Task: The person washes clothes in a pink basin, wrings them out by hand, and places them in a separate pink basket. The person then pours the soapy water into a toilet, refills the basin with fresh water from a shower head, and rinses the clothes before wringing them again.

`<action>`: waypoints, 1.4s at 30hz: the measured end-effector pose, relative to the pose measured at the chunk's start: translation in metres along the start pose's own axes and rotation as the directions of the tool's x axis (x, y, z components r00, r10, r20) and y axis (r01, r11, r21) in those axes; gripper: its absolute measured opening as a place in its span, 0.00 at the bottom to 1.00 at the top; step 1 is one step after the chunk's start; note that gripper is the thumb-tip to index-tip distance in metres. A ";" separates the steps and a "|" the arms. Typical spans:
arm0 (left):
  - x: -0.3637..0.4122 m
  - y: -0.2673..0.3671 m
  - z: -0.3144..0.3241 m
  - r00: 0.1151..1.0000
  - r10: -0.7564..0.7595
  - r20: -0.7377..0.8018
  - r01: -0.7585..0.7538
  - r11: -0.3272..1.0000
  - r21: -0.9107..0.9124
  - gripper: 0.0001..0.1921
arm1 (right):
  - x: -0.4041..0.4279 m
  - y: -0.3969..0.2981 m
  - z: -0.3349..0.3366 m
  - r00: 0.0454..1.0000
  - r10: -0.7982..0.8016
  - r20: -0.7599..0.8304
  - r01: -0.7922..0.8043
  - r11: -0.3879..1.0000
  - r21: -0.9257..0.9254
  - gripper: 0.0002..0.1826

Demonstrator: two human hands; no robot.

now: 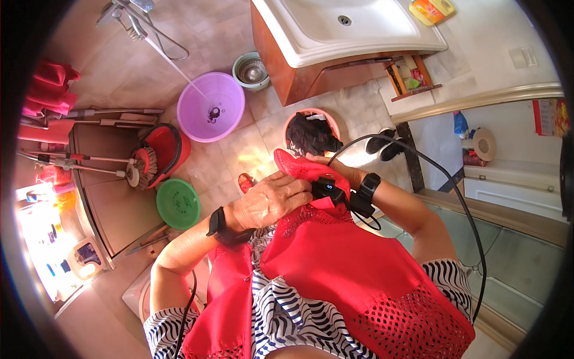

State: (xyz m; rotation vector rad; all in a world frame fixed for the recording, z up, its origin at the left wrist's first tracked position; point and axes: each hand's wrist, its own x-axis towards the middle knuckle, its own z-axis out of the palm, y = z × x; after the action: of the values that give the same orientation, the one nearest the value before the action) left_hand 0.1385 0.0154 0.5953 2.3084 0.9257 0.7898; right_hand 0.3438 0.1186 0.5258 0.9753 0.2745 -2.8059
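Note:
A red mesh vest point(332, 242) hangs over the striped shirt point(287, 305) on my body, its front panel lifted away from me. My left hand point(271, 199) pinches the panel's edge beside a small black device point(323, 188) with a lit display. The device sits partly tucked into the red fabric. From behind, my right hand point(320, 160) holds up the same panel; most of its fingers are hidden by the cloth. A black cable point(441, 168) arcs from near that hand down past my right arm. Both wrists wear black straps.
Water runs into a purple basin point(190, 107). Dark clothes point(309, 133) fill a pink tub near black shoes point(386, 142). A red mop bucket point(177, 155) and green basin point(168, 204) stand left. Ahead is a white sink point(309, 40) with an open drawer point(415, 92) below.

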 end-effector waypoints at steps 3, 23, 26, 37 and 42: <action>0.003 0.002 -0.003 0.999 -0.045 0.025 0.045 0.999 -0.006 0.12 | -0.002 -0.001 0.000 1.000 0.007 0.023 -0.006 0.997 -0.071 0.25; -0.007 0.004 0.003 0.996 -0.043 0.073 0.048 0.996 -0.074 0.13 | -0.003 -0.001 -0.001 0.999 0.026 0.040 -0.018 0.982 -0.186 0.26; -0.005 0.006 0.000 0.992 -0.053 0.113 0.065 0.993 -0.102 0.14 | -0.001 -0.001 -0.005 0.997 0.045 0.058 -0.032 0.978 -0.207 0.27; -0.006 0.006 -0.002 0.996 -0.054 0.072 0.062 0.991 -0.121 0.13 | 0.004 -0.005 -0.002 0.994 0.088 0.062 -0.073 0.974 -0.215 0.27; -0.006 0.000 0.000 0.992 -0.043 0.122 0.064 0.982 -0.179 0.14 | 0.001 -0.012 0.003 0.994 0.105 0.016 -0.097 0.959 -0.265 0.25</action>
State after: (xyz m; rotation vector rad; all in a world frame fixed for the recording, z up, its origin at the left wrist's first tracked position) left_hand 0.1344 0.0106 0.5937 2.1374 0.8243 0.6784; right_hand 0.3386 0.1294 0.5295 0.8589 0.5616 -2.6033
